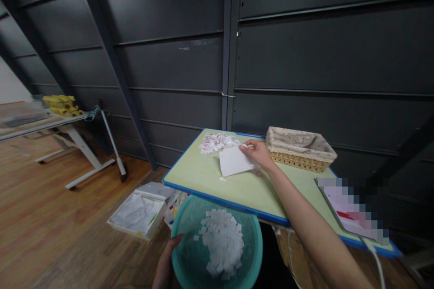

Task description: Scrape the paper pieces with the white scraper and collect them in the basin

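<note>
My left hand (173, 244) grips the near-left rim of a round teal plastic basket (186, 216), held below the table's front edge. Inside it lies a heap of small white paper pieces (222, 244). Over the table my right hand (260, 154) pinches a flat white card (233, 161) by its upper right corner, fingers closed on it. Just beyond the card, a pile of small white pieces with pinkish marks (215, 142) rests on the tabletop. One small white scrap (222, 179) lies at the card's lower edge.
The pale green table (203, 171) has a blue edge. A lined wicker basket (300, 162) stands at its back right, a tablet-like device (346, 212) with a cable at the right. An open white box (137, 212) sits on the floor; another table (57, 123) is left.
</note>
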`<state>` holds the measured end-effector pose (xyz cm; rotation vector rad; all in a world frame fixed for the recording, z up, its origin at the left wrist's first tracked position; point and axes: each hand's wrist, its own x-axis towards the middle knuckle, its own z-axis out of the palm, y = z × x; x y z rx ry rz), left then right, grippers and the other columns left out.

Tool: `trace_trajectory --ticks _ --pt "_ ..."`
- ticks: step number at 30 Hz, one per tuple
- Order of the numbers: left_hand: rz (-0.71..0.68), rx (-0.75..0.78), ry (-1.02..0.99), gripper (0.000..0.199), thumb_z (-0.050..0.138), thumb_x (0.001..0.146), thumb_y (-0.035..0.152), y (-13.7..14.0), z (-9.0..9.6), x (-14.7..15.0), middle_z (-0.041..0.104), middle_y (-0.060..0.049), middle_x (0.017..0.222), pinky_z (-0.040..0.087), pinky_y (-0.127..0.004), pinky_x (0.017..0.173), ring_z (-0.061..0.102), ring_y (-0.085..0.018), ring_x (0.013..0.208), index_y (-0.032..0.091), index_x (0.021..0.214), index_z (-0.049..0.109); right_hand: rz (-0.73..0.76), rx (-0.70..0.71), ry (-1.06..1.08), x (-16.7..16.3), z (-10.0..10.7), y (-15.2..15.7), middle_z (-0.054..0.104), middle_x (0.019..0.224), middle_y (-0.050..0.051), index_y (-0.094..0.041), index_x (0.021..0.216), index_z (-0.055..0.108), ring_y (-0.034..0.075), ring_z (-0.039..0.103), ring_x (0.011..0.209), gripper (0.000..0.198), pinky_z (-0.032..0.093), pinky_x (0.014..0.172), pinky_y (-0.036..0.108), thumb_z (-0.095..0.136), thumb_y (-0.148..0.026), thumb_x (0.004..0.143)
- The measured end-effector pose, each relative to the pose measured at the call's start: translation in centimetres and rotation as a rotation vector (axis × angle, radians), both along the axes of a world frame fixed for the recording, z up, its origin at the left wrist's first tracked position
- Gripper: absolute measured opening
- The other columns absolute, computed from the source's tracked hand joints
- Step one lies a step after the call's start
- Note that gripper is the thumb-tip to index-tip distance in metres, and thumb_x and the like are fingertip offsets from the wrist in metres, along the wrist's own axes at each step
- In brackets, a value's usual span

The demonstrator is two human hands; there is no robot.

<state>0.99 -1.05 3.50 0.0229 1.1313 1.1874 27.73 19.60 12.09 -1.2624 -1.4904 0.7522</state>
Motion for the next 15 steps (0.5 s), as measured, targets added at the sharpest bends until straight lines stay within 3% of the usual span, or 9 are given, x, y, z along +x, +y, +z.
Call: trace_trajectory --ticks 7,15 --pt "0.01 -0.039 -0.032 0.06 0.065 0.072 0.018 0.38 0.4 0.18 0.08 -0.014 0.078 0.055 -0.05 0.083 0.073 -0.035 0.082 0.001 0.128 0.052 0.082 -0.025 0.02 -0.74 0.47 -0.92 0.064 0.058 0.003 -0.017 0.079 0.06 0.017 0.055 0.05 0.042 0.032 0.042 0.022 0.067 -0.055 0.063" --pt "-0.002 -0.059 -0.007 0.066 0.068 0.071 0.025 0.36 0.49 0.0 0.08 -0.012 0.089 0.053 -0.05 0.088 0.072 -0.035 0.09 0.009 0.133 0.049 0.102 -0.048 0.12 -0.42 0.59 -0.85 0.062 0.057 0.001 -0.017 0.08 0.058 0.016 0.053 0.047 0.043 0.03 0.04 0.022 0.071 -0.053 0.061"
